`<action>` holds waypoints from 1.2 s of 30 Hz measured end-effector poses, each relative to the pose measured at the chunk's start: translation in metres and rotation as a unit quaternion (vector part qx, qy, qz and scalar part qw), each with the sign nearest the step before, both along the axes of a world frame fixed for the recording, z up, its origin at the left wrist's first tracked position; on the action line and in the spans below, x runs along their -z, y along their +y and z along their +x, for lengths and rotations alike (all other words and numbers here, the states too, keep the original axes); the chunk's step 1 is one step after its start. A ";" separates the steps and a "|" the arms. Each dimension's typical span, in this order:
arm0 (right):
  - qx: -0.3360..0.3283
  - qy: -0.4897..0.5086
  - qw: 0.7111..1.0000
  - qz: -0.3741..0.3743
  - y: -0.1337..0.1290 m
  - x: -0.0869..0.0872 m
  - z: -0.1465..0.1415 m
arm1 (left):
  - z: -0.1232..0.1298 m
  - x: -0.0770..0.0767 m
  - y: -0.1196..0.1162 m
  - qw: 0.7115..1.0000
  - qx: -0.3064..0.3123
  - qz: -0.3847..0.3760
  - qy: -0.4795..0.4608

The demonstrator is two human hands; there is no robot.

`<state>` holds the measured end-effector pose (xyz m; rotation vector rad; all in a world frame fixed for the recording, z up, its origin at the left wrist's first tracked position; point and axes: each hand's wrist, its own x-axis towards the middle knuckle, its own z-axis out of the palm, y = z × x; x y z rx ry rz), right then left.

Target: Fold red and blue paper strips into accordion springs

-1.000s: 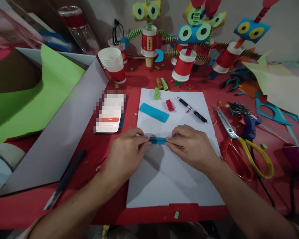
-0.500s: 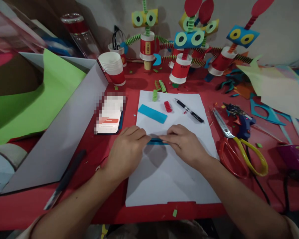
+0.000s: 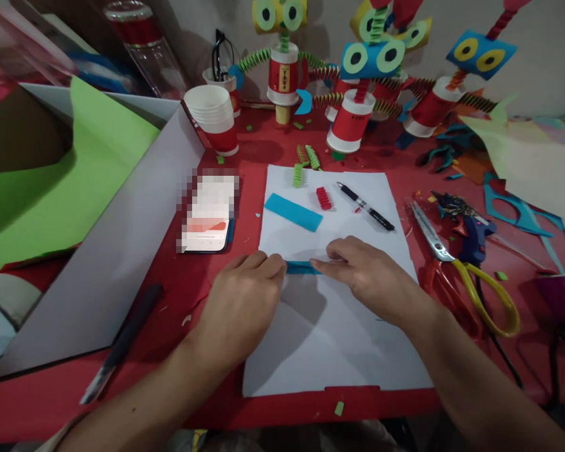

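Observation:
A narrow folded blue paper strip (image 3: 303, 267) lies on the white sheet (image 3: 311, 351) between my hands. My left hand (image 3: 249, 298) is closed, its thumb and fingertips gripping the strip's left end. At the other end, my right hand (image 3: 374, 279) has its fingers bent and a fingertip pressed on the strip; its thumb is partly hidden. Beyond them on the sheet are a flat blue paper rectangle (image 3: 293, 212), a red pleated paper piece (image 3: 324, 198), a green pleated piece (image 3: 297, 175) and a black pen (image 3: 366, 206).
To the right lie scissors (image 3: 452, 257) with red and yellow handles, a blue glue gun (image 3: 475, 238) and paper scraps. A phone (image 3: 209, 213), a knife-like tool (image 3: 122, 342) and a white box (image 3: 136, 207) are on the left. Paper cups (image 3: 213, 119) and paper-cup robots (image 3: 352, 122) stand behind.
My right hand has shifted slightly right along the blue strip, and more of the strip shows between my hands. The whole view has also shifted a little.

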<state>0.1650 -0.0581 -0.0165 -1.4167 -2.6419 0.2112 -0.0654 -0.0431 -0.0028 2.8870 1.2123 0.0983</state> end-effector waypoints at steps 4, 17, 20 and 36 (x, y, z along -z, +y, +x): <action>0.049 -0.081 0.995 0.043 -0.014 -0.007 0.005 | 0.000 0.002 -0.002 1.000 0.001 0.004 -0.024; 0.186 0.043 0.982 -0.011 -0.006 -0.025 -0.021 | 0.011 0.016 0.015 0.974 -0.102 -0.071 -0.190; 0.166 0.083 0.981 -0.048 0.010 -0.029 -0.030 | 0.010 0.019 0.017 0.972 -0.101 -0.072 -0.201; 0.107 0.144 0.974 -0.139 0.016 -0.012 -0.040 | 0.025 -0.009 0.038 0.955 -0.118 -0.243 -0.124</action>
